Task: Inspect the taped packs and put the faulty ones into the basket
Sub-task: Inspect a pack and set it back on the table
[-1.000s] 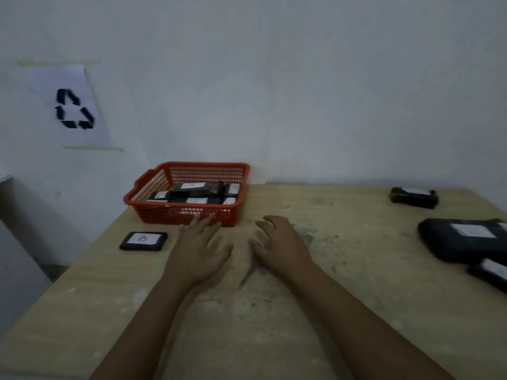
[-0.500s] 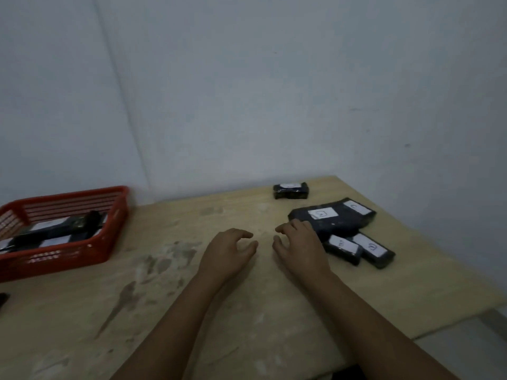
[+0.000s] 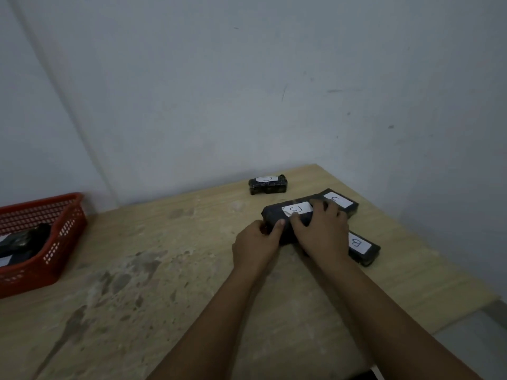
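At your far left the red basket (image 3: 49,242) sits on the table (image 3: 164,283), with dark packs (image 3: 26,238) already inside it. Toward the middle, your left hand (image 3: 256,246) curls its fingers around the near end of a large black taped pack (image 3: 277,215), thumb on its top edge. Your right hand (image 3: 322,233) lies over the same pack, fingers bent on its top just beside the white label (image 3: 297,209). Behind it, near the wall, a small pack (image 3: 268,184) lies apart. To the right, another labelled pack (image 3: 340,204) lies against the held one, and a pack marked B (image 3: 363,246) pokes out from under your right wrist.
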A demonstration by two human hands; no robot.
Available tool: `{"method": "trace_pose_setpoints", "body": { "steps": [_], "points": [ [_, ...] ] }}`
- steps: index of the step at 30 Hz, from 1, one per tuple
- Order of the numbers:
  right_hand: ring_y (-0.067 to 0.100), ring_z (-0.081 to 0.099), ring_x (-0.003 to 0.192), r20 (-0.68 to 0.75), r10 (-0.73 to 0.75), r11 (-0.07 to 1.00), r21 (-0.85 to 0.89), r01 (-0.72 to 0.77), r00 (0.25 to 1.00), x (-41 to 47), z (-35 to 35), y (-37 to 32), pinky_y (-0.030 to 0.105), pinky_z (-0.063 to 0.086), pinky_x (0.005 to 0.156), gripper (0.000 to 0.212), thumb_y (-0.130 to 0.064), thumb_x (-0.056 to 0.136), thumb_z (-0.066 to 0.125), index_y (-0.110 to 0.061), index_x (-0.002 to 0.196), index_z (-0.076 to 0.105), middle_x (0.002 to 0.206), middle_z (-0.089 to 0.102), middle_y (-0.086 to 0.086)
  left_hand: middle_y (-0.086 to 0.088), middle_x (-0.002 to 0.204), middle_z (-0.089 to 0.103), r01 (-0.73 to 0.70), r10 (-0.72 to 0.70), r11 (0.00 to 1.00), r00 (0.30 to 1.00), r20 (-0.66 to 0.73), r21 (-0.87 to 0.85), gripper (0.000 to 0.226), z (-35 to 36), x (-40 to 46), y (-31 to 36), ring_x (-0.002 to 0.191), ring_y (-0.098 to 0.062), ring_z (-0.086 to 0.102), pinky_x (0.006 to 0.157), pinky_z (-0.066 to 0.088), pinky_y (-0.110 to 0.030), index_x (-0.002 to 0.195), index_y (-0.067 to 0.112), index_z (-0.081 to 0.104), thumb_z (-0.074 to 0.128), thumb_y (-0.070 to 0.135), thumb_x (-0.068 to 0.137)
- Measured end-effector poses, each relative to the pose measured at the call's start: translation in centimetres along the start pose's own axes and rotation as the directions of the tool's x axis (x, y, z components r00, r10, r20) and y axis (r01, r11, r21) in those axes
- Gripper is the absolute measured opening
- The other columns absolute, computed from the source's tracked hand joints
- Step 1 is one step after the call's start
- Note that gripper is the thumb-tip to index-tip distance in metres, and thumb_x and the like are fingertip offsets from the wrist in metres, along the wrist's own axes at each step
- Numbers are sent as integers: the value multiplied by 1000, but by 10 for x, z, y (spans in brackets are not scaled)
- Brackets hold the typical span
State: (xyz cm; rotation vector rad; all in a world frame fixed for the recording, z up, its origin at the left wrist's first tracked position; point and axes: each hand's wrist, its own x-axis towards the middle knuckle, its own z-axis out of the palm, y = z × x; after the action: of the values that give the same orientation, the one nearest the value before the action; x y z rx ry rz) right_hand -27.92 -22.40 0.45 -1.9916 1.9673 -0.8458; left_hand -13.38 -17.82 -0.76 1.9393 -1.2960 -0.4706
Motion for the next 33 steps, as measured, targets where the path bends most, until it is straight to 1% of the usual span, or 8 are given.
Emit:
{"method": "trace_pose_setpoints", "body": {
  "steps": [3, 6, 12, 16, 22, 26, 30, 33],
  "points": [
    [36, 42, 137, -7, -64, 996, 67, 64, 998, -1, -4, -9, 48, 44, 110, 59, -54, 99, 61, -21, 147, 51, 150, 45, 13, 1, 115, 79, 21, -35, 983, 997, -72, -181, 49, -1, 0, -5, 96, -16, 71, 77, 56, -30, 126, 21, 75, 65, 61, 101],
    [27, 42, 137, -39, -129, 958, 252, 135, 991, -9, 2, -26, 42, 49, 108, 48, -41, 101, 66, -24, 144, 53, 147, 46, 6, 3, 129, 76, 18, -90, 927, 980, -176, -374, 47, -19, -2, -22, 108, -14, 70, 93, 60, -37, 140, 25, 69, 71, 51, 101],
    [-3, 60, 108, -41, -92, 654, 751, 92, 995, -33, 29, -81, 3, 49, 75, 49, -19, 99, 74, -31, 142, 55, 137, 52, -10, -1, 144, 67, -59, -171, 701, 954, -248, -711, 53, -87, -1, -70, 115, -11, 73, 102, 62, -44, 154, 22, 56, 73, 28, 104],
    [2, 67, 108, 57, -120, 479, 878, 7, 991, -46, 56, -121, 20, 56, 83, 39, -18, 97, 77, -29, 133, 66, 127, 68, -17, 2, 136, 71, -107, -219, 590, 933, -286, -800, 49, -136, -2, -101, 116, -17, 76, 94, 66, -35, 146, 19, 63, 78, 16, 99],
    [13, 69, 112, 154, -195, 399, 915, -65, 969, -61, 86, -161, 28, 61, 84, 20, -31, 99, 76, -31, 118, 70, 122, 71, -15, -1, 130, 76, -143, -295, 512, 897, -330, -847, 40, -181, -3, -141, 113, -17, 77, 101, 63, -41, 141, 20, 68, 72, 14, 101],
    [15, 72, 108, 315, -239, 468, 866, -175, 919, -60, 99, -169, 38, 64, 89, 38, -35, 98, 77, -35, 134, 65, 128, 69, -9, -2, 131, 77, -139, -285, 505, 905, -317, -852, 37, -194, 5, -162, 123, -23, 74, 105, 60, -44, 138, 19, 69, 72, 19, 102],
    [11, 77, 102, 478, -390, 570, 796, -201, 787, -51, 101, -161, 42, 62, 96, 40, -36, 95, 78, -29, 134, 72, 115, 81, -3, -12, 137, 72, -108, -352, 375, 902, -249, -921, 63, -191, 12, -172, 126, -36, 72, 105, 59, -50, 127, 17, 62, 93, 44, 79],
    [24, 76, 113, 566, -448, 555, 783, -280, 692, -50, 108, -158, 48, 58, 102, 53, -37, 90, 79, -26, 141, 68, 120, 80, 4, -8, 132, 77, -69, -261, 438, 944, -200, -896, 49, -190, 13, -170, 129, -38, 69, 100, 60, -52, 127, 17, 69, 78, 47, 90]
  ]
}}
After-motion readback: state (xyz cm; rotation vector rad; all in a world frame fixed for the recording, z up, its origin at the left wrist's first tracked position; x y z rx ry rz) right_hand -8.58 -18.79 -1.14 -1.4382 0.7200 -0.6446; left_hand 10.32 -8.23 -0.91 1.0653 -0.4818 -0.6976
